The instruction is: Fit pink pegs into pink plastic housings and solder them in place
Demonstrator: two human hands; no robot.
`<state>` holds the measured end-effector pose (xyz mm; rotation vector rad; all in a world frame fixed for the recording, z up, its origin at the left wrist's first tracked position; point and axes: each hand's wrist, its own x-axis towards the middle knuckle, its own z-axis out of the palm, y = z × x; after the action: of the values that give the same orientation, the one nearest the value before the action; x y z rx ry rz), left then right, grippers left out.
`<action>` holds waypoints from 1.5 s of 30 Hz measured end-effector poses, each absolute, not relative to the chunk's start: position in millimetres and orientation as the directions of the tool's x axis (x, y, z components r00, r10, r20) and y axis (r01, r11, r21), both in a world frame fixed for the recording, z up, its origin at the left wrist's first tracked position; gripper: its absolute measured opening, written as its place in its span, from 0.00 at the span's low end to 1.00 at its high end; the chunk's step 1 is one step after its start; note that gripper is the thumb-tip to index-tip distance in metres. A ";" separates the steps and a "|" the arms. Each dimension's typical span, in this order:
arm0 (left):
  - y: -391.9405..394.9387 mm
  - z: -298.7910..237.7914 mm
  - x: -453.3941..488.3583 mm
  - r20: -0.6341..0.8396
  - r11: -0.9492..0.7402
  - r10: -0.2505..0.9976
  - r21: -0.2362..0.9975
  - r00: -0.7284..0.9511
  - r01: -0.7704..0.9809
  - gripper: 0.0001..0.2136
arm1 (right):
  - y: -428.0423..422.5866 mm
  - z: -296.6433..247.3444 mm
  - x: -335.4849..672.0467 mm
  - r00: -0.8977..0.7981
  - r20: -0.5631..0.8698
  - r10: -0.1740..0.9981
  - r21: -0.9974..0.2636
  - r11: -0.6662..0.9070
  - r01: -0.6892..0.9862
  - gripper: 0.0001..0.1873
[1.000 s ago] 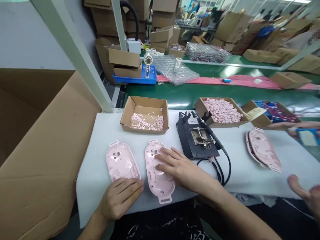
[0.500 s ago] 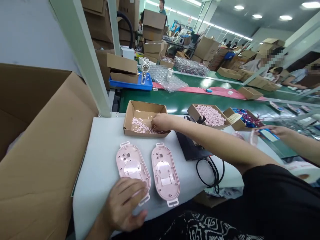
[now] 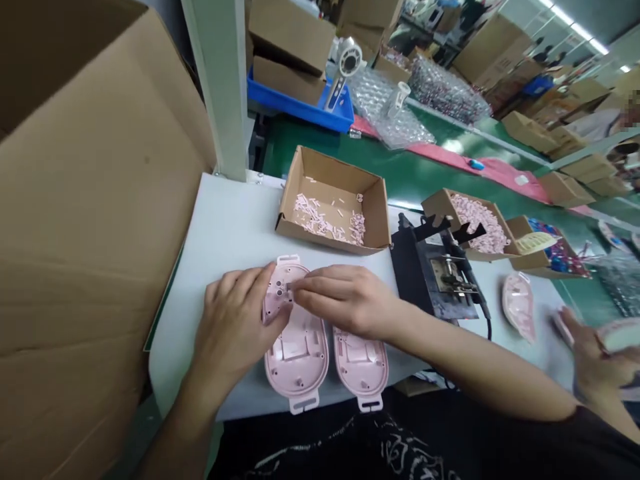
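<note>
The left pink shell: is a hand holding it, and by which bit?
The left hand holds the left pink shell by its upper left edge; whether the right hand pinches anything is hidden.

A green assembly line (image 3: 295, 147) (parts boxes (image 3: 345, 173) alongside) marks a factory.

Bright, cool indoor light; workbench readable, right side and background soft.
Ceiling tube light (image 3: 575, 27) at 2 o'clock, overexposed; white tabletop (image 3: 225, 227) evenly lit, shadows faint. Glare patches on green conveyor (image 3: 435, 170) toward 2 o'clock, plus sparkle off bubble wrap (image 3: 380, 100) at 1. Big carton (image 3: 115, 167) dark inside at 10; black shirt (image 3: 325, 447) at 6 nearly loses detail. Left hand (image 3: 233, 317) and right hand (image 3: 353, 297) fairly sharp; fingertip detail too small to tell. Co-worker's hand (image 3: 595, 353) near 4 motion-blurred. Wide-angle stretch at edges, scene tilted; pixelated patch between 2 and 3.
</note>
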<state>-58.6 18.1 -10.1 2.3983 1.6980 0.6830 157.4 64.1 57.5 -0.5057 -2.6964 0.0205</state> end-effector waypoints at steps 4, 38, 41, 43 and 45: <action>16.6 -10.6 -60.6 0.324 -0.417 0.895 0.359 0.307 0.835 0.28 | 61.3 27.5 145.5 -0.861 0.368 0.350 -0.024 0.930 0.368 0.07; 14.6 -9.3 -61.0 0.410 -0.521 0.832 0.345 0.374 0.781 0.06 | 105.0 42.7 117.3 -0.864 -0.128 0.486 -0.336 0.799 0.499 0.04; 14.9 -7.1 -61.0 0.403 -0.536 0.826 0.343 0.394 0.772 0.07 | 109.3 50.5 108.5 -0.867 -0.242 0.435 -0.254 0.834 0.489 0.03; 15.7 -5.7 -61.3 0.399 -0.552 0.819 0.344 0.414 0.760 0.06 | 110.1 53.9 103.7 -0.865 -0.277 0.419 -0.215 0.850 0.481 0.04; 17.0 -4.8 -61.6 0.398 -0.564 0.812 0.346 0.427 0.750 0.04 | 109.7 54.8 100.0 -0.863 -0.293 0.412 -0.173 0.865 0.472 0.05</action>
<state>-61.6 17.0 -4.8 2.5539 1.4045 0.8117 100.0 109.7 54.8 -0.7881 -3.2719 0.4101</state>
